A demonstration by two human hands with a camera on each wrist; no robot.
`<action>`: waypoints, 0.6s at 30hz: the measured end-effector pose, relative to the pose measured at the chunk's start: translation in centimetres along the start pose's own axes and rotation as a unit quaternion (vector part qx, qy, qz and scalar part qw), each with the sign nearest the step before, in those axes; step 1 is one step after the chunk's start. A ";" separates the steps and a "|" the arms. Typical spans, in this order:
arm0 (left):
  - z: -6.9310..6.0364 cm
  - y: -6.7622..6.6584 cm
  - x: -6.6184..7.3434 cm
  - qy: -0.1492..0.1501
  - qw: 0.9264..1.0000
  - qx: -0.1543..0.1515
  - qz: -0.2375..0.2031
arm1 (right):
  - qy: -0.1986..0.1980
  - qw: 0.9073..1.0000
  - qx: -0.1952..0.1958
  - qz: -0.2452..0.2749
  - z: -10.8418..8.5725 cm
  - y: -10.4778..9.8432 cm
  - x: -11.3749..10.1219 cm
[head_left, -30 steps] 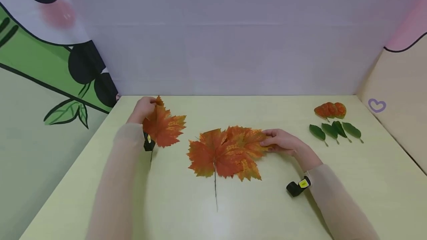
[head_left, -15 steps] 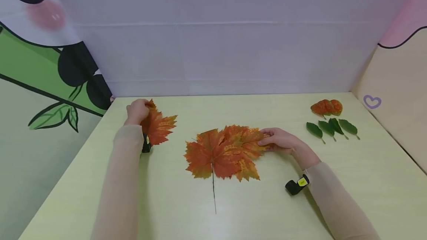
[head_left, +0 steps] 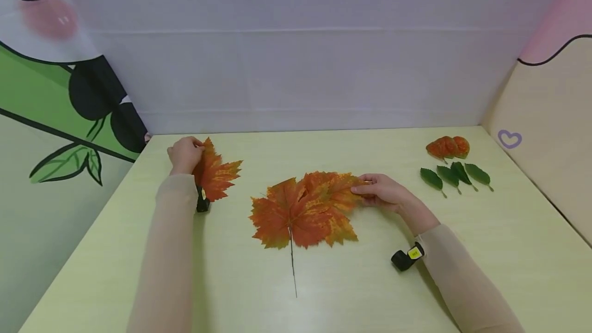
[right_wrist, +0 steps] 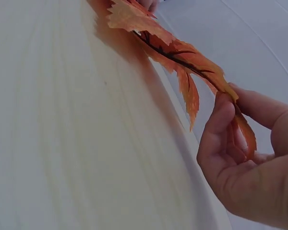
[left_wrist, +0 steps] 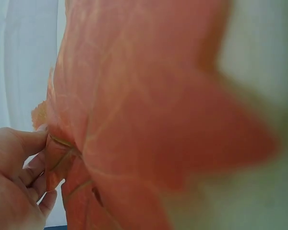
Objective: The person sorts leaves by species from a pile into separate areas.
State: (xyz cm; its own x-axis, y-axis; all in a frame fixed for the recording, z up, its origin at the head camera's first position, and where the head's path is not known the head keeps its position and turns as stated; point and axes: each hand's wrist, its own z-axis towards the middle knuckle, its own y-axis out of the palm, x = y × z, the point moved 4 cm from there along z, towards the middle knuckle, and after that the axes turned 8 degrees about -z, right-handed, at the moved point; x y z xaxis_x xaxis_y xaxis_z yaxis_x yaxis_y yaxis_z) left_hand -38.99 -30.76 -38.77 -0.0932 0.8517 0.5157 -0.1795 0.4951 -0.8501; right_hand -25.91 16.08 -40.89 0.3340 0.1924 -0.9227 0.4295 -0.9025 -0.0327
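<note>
At the far left of the table, my left hand (head_left: 184, 155) pinches the edge of an orange maple leaf (head_left: 215, 174) held up on its side. In the left wrist view that leaf (left_wrist: 134, 96) fills most of the picture, with thumb and fingers at its edge. Mid-table, my right hand (head_left: 384, 191) pinches the right edge of overlapping orange and yellow maple leaves (head_left: 305, 209), whose thin dark stem points toward me. From the right wrist, thumb and fingers (right_wrist: 220, 112) grip the leaf edge (right_wrist: 201, 64), and these leaves stand above the tabletop.
At the back right lie several green leaves (head_left: 433, 179) in a row. Behind them is a small overlapping group of reddish-orange leaves (head_left: 447, 147). A pale cloth backdrop (head_left: 296, 66) rises along the table's (head_left: 351, 292) back edge.
My left hand has shifted a little left with its maple leaf, which now shows narrower, its stem out of sight. The right hand keeps its hold. The head view has shifted slightly.
</note>
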 end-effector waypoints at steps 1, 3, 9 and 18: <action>-0.1 -0.2 0.0 -0.005 1.000 0.001 -0.004 | 0.000 1.000 0.009 -0.002 -0.1 0.0 -0.1; -0.3 -0.5 0.0 -0.012 1.000 -0.003 -0.011 | -0.001 1.000 0.027 -0.010 -0.1 0.1 -0.2; -1.2 -1.5 -0.1 -0.024 0.999 -0.036 -0.026 | -0.007 0.997 0.059 -0.047 -0.2 0.1 -0.3; -2.9 -2.2 2.1 -0.048 0.993 -0.074 -0.080 | -0.028 0.991 0.088 -0.098 -0.4 -0.2 -0.8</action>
State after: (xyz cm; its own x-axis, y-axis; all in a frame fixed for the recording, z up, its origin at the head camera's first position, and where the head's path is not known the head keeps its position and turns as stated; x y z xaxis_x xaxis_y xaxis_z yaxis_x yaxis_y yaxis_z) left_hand -35.98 -29.54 -36.08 -0.1687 0.7429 0.6478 -0.0539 0.6493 -0.7586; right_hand -25.96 16.30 -39.99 0.2090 0.3534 -0.9118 0.3275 -0.9039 -0.2752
